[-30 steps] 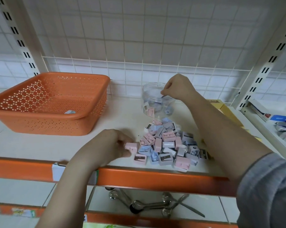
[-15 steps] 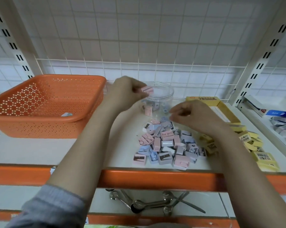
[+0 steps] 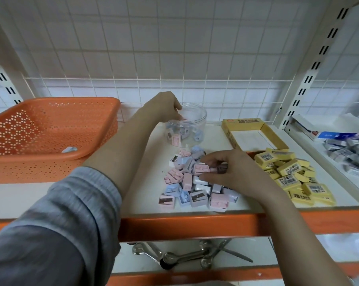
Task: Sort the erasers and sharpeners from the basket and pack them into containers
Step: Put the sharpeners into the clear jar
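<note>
A: Many small sharpeners (image 3: 192,180), pink, blue and white, lie heaped on the white shelf (image 3: 50,193), near its front edge. Right hand (image 3: 226,172) rests on top of the heap; fingers curled, thumb and fingertips closing round one piece. Cannot tell which piece, or whether it is lifted clear

B: Noted. Left hand?

A: Left hand (image 3: 164,108) is at the mouth of the clear round jar (image 3: 187,126), which stands just behind the heap. Fingers point down over the near rim. Something pinkish shows beneath the fingertips; cannot tell whether the hand holds it. Jar already contains several sharpeners at the bottom

B: Basket?

A: Orange perforated basket (image 3: 48,137) stands left of the jar, well apart from the heap. One small pale piece (image 3: 69,149) lies inside on its floor; too small to identify

B: Erasers?

A: Yellow wrapped erasers (image 3: 292,176) lie piled right of the sharpeners, just beside the right hand. Behind them an open yellow box (image 3: 255,133), white inside

B: Anything further out?

A: Grey wrapped packets (image 3: 350,151) on the neighbouring shelf at far right. Metal spoons (image 3: 182,256) on the shelf below. Both forearms bare, grey sleeve (image 3: 50,234) pushed up on the left arm
</note>
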{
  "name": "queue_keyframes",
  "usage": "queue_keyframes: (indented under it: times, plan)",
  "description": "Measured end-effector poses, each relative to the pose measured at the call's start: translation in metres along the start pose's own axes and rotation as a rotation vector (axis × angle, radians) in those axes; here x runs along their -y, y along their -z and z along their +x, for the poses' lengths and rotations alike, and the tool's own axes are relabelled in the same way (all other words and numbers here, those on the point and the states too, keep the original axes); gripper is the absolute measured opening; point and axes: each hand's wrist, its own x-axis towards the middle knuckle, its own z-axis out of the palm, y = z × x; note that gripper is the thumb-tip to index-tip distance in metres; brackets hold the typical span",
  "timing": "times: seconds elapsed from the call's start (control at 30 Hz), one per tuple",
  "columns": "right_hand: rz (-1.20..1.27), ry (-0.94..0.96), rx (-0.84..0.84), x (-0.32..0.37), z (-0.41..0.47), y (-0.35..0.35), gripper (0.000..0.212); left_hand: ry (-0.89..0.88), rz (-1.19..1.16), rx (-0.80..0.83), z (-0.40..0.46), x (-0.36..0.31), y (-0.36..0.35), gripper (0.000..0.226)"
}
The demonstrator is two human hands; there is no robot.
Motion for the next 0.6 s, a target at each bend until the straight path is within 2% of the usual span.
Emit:
queue_keyframes:
  times: [0.13,0.23,0.33,0.5,0.6]
  plan:
    - [0.004,0.014,0.014,0.001,0.004,-0.002,0.031,-0.003,-0.038,-0.126,-0.012,0.002,0.002,0.03]
    - [-0.007,0.038,-0.004,-0.001,0.008,0.0,0.026,-0.014,-0.156,-0.255,-0.04,-0.002,0.005,0.023]
    - [0.068,0.049,-0.052,0.001,0.015,0.011,0.023,-0.03,-0.253,-0.303,-0.077,-0.006,0.002,0.02]
    - [0.088,0.107,-0.288,0.016,0.059,0.037,0.021,-0.061,-0.339,-0.116,-0.134,-0.006,-0.011,0.019]
    - [0.013,0.074,-0.335,0.021,0.102,0.041,0.028,-0.041,-0.344,-0.002,-0.151,0.002,-0.019,0.025]
